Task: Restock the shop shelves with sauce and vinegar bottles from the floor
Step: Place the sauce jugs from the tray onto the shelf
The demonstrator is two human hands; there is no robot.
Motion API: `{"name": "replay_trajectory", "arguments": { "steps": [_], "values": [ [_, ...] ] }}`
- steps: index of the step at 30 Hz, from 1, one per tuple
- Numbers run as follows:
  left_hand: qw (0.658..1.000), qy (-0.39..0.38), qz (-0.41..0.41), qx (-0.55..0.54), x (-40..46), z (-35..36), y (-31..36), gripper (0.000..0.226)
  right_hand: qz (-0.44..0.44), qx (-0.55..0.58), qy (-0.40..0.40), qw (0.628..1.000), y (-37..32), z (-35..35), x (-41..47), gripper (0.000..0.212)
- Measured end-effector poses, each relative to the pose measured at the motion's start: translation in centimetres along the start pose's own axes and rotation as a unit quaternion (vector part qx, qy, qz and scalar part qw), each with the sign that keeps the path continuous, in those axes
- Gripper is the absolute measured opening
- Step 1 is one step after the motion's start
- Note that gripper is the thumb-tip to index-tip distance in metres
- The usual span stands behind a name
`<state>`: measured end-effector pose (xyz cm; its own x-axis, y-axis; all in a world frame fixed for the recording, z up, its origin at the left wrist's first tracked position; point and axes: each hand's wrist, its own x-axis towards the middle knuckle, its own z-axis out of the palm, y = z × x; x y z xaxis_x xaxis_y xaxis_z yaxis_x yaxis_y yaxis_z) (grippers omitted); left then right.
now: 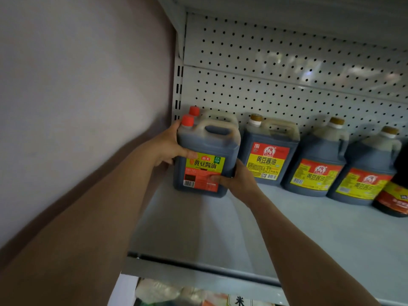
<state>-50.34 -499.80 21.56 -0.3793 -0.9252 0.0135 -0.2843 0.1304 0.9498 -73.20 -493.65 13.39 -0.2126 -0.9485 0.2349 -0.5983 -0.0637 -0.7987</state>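
Both hands hold the front jug (206, 160) of dark sauce. The left hand (169, 146) grips its side up near the red cap (187, 120), thumb across the front. The right hand (237, 178) grips its lower corner, fingers on the label.

The jug sits on the shelf (254, 228), at the far end by the wall (77, 96). Right behind the jug is a second jug (217, 117) with a red cap too. Just beside the jug, away from the wall, stand three jugs with gold caps (268, 151). Past those is a darker bottle (395, 195).

What could go wrong? The jug looks big and heavy. If the hands push it back too hard, it could knock the second jug. If they slide it sideways, it could bump the nearest gold-cap jug.

Some things are hard to see. The second jug is mostly hidden. The darker bottle is cut off at the edge. I cannot tell if the jug's bottom rests flat on the shelf. Below the shelf there are pale bags (159, 290), blurry and cut off.
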Motion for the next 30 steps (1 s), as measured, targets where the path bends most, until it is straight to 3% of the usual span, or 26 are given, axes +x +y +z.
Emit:
{"name": "replay_trajectory", "arguments": {
  "steps": [10, 16, 23, 26, 30],
  "values": [
    [1.000, 0.009, 0.000, 0.001, 0.6, -0.1, -0.7, 0.109, 0.013, -0.036, 0.006, 0.999, -0.6, 0.0, -0.1, 0.076],
    [0.998, 0.003, 0.007, 0.063, -0.2, -0.3, -0.1, 0.101, 0.014, -0.049, -0.013, 0.999, -1.2, -0.6, -0.7, 0.071],
    [0.994, 0.066, 0.032, 0.082, -0.8, 0.8, -0.6, 0.109, 0.062, -0.131, -0.029, 0.989, -1.8, -0.8, -2.8, 0.036],
    [0.991, 0.102, 0.060, 0.057, -1.5, 2.0, -2.4, 0.109, 0.076, -0.106, -0.006, 0.991, -1.4, 0.2, -4.5, 0.041],
    [0.988, 0.139, 0.072, 0.009, -4.8, 4.0, -5.7, 0.114, 0.071, -0.062, 0.019, 0.995, -1.7, 0.5, -7.7, 0.070]
  ]
}}
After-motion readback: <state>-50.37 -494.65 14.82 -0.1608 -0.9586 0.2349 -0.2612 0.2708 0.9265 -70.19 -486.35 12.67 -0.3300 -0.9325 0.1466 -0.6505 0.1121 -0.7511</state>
